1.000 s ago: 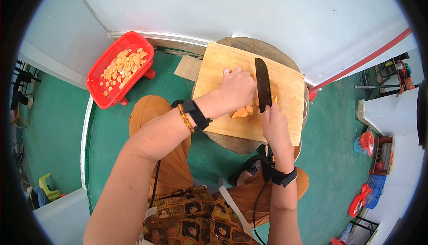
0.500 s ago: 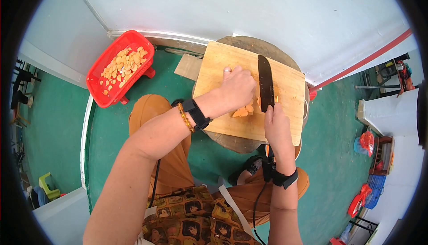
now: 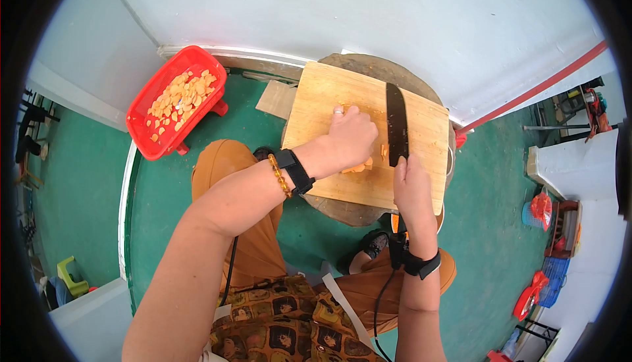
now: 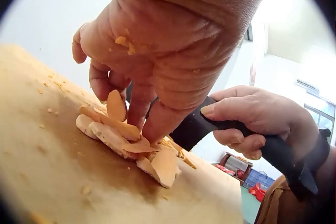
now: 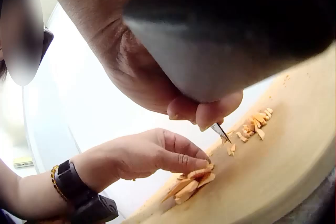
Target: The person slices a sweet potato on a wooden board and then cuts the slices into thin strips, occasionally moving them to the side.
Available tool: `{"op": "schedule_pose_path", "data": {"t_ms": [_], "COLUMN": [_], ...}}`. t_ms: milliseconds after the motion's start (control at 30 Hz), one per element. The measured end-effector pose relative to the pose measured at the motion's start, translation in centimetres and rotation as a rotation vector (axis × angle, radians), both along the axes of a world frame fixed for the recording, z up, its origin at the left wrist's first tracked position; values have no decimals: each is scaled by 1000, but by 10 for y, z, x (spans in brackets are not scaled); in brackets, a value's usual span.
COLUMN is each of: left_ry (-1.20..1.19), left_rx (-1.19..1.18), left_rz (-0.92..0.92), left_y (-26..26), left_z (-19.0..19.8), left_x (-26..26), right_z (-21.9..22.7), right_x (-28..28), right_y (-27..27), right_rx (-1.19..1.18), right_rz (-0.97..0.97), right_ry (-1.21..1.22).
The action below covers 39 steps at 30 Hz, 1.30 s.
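On the wooden cutting board [image 3: 309, 125], my left hand [image 3: 352, 137] bends over a small pile of thin orange vegetable slices [image 4: 113, 132]. Its fingertips and thumb pinch the slices against the board, and crumbs stick to the palm. My right hand [image 3: 413, 184] grips the black handle [image 4: 273, 153] of a wide dark-bladed kitchen knife [image 3: 397, 125]. The blade points away from me, just right of the left knuckles. Small cut strips [image 5: 257, 124] lie on the board by the knife, partly hidden by it in the head view.
The board rests on a round wooden stump [image 3: 339, 212] against a pale wall. A red plastic basket [image 3: 146, 99] holding many orange slices stands to the left on the green floor [image 3: 243, 105]. My knees flank the near side of the stump.
The knife and right hand have shifted slightly to the right, away from the left hand. My left hand has drawn a little toward me, covering more of the slices.
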<state>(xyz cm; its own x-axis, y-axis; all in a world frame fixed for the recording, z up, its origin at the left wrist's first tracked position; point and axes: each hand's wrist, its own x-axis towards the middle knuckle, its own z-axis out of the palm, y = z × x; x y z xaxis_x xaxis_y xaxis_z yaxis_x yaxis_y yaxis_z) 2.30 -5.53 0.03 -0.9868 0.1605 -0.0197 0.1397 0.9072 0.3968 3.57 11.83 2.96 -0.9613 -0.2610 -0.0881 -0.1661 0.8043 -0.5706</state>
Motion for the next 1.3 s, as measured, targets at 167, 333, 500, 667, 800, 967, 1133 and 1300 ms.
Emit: {"op": "schedule_pose_path", "data": {"t_ms": [167, 333, 500, 667, 800, 967, 1133, 1300], "left_ry": [-60, 13, -20, 0, -58, -25, 22, 34], "left_rx": [10, -24, -16, 3, 20, 31, 46, 95], "left_rz": [-12, -12, -19, 12, 24, 24, 7, 40], "left_y": [1, 1, -1, 3, 8, 12, 23, 24], "left_z": [9, 9, 14, 6, 7, -4, -14, -12], "left_x": [0, 4, 6, 3, -2, -7, -10, -9], "right_z": [-8, 2, -7, 12, -11, 5, -7, -8], "right_x": [3, 1, 2, 4, 2, 3, 4, 5], "right_y": [0, 4, 8, 4, 12, 8, 11, 7], "right_rx": [7, 7, 6, 24, 33, 33, -1, -10], "right_rz": [53, 24, 41, -45, 41, -25, 15, 23], "right_ry": [52, 48, 73, -12, 87, 28, 72, 62]}}
